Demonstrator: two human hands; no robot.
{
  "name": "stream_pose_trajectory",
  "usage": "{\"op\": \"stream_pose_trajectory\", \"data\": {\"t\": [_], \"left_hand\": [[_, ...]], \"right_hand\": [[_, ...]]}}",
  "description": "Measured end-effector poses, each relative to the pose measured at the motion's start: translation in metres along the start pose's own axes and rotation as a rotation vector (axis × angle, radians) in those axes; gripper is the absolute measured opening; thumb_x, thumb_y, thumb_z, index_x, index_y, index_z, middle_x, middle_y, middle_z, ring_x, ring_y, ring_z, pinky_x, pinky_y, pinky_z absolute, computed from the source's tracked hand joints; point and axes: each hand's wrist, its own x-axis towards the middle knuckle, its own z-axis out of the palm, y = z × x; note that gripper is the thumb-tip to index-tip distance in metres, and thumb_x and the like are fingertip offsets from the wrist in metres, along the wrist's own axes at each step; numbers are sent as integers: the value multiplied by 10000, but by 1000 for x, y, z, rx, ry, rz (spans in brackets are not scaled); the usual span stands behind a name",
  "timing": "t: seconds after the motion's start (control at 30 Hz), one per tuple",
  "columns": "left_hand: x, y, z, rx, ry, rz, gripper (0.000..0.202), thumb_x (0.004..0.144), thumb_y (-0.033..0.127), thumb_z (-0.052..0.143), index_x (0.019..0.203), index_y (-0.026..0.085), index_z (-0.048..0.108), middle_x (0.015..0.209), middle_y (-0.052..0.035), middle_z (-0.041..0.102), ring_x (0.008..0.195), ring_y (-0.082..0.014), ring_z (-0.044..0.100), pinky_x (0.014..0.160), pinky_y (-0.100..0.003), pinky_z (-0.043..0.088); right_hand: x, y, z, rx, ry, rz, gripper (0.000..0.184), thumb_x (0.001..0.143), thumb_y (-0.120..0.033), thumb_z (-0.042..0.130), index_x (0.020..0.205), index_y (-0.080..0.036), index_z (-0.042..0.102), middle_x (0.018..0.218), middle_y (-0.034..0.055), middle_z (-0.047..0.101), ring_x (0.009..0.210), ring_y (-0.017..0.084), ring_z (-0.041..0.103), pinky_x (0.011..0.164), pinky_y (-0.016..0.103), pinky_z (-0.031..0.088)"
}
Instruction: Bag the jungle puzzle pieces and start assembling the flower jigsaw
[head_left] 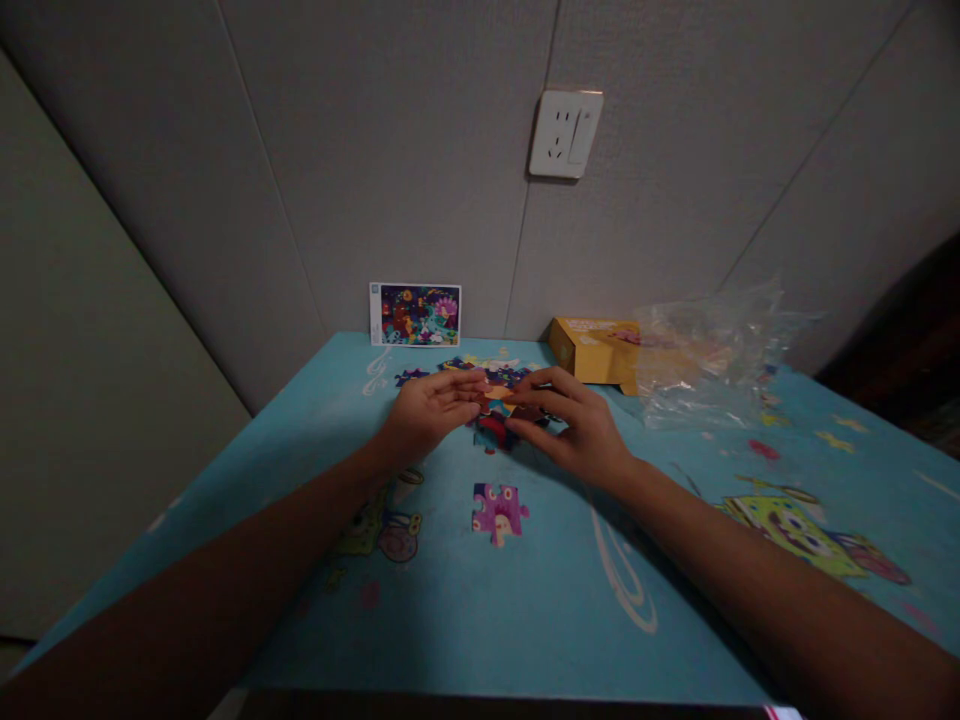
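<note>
Several colourful jigsaw puzzle pieces (493,432) lie heaped between my two hands, partly hidden by the fingers. My left hand (433,408) is beside the heap on its left, fingers stretched out and fingertips near the pieces. From the other side my right hand (574,420) reaches in, with its thumb and fingers closed about a brownish puzzle piece (528,413). Closer to me, a pink-purple puzzle piece (498,512) lies apart on the table. A dark puzzle piece (409,376) shows just beyond my left hand.
A picture card (416,314) leans against the wall at the back. To the right, a yellow box (596,350) lies beside crumpled clear plastic (697,360). The table's blue cartoon-print cover (465,620) reaches the wall, where a socket (565,134) is mounted.
</note>
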Motion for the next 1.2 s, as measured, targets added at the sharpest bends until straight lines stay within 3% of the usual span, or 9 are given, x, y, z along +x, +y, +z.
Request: {"op": "stream_pose_trajectory", "data": {"t": [0.2, 0.4, 0.53, 0.73, 1.03, 1.2], "left_hand": [[-2, 2, 2, 42, -38, 41, 523, 703, 186, 740, 1203, 99, 612, 1145, -167, 670, 1012, -238, 665, 889, -405, 586], [-4, 2, 0, 374, -70, 283, 483, 767, 188, 694, 1236, 125, 602, 1217, -157, 610, 1051, -222, 630, 850, -351, 602], [-3, 4, -4, 536, -40, 357, 432, 810, 160, 642, 1239, 132, 598, 1173, -141, 630, 1001, -195, 641, 843, -331, 596], [-4, 11, -3, 643, -9, 404, 422, 811, 131, 637, 1231, 127, 600, 1128, -128, 647, 896, -172, 644, 841, -350, 590], [-3, 6, -7, 714, 31, 408, 488, 817, 91, 597, 1296, 176, 562, 1162, -115, 645, 1038, -208, 611, 939, -406, 534], [-2, 5, -9, 747, 102, 390, 498, 801, 71, 594, 1290, 166, 563, 1171, -105, 641, 1057, -218, 594, 954, -411, 509]], "right_hand": [[1, 1, -1, -26, -9, -15, 102, 870, -263, 630, 876, -201, 710, 973, 88, 611, 906, 202, 612, 774, 366, 532], [0, 1, 0, -6, -27, -29, 139, 880, -216, 586, 922, -217, 719, 982, 85, 608, 914, 201, 617, 772, 375, 537], [1, 0, 1, 25, -31, -64, 171, 866, -169, 568, 930, -195, 724, 978, 96, 615, 917, 206, 625, 786, 375, 539], [1, -1, 0, 41, -60, -60, 226, 839, -124, 535, 942, -203, 720, 994, 92, 631, 937, 210, 624, 819, 384, 532], [0, 5, 3, -67, 20, 102, 223, 834, -158, 531, 967, -200, 706, 984, 98, 615, 927, 235, 591, 815, 426, 505], [-1, 10, 5, -162, -114, 154, 259, 783, -144, 571, 1018, -181, 674, 957, 108, 640, 934, 271, 565, 824, 457, 479]]}}
